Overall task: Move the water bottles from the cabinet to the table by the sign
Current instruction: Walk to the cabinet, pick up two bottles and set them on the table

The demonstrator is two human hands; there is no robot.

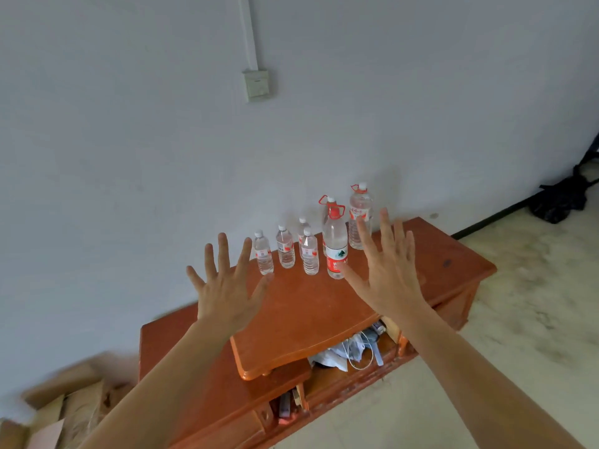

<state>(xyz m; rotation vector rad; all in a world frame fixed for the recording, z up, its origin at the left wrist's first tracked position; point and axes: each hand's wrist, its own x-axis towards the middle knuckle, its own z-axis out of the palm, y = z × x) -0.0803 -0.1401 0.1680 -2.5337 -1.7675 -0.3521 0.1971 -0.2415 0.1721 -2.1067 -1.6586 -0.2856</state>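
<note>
A pale wall (129,124) is filling most of the view, and a light, stained floor (518,319) is showing on the right. An orange-brown wooden cabinet (308,303) is standing against the wall, with its raised top section sitting above open compartments where papers and cords (350,351) are lying in a heap.

Two bare forearms are reaching out over the cabinet. The left grip (225,294) is hanging open above the left part of the top, fingers spread wide and holding nothing. The right grip (389,280) is spread open in the same way, holding nothing, with its forefinger crossing in front of one bottle; whether it is touching cannot be told.

Blurred cardboard (64,409) is lying at the lower left, and a black bag (557,202) is sitting on the floor by the wall at the far right.

The water bottles are all standing upright at the back of the cabinet top. Three large bottles (336,251) with red handles are grouped on the right, just beyond the right grip. Four small bottles (263,254) are standing left of them, between the two grips.

A switch plate (257,85) is hanging on the wall above.
</note>
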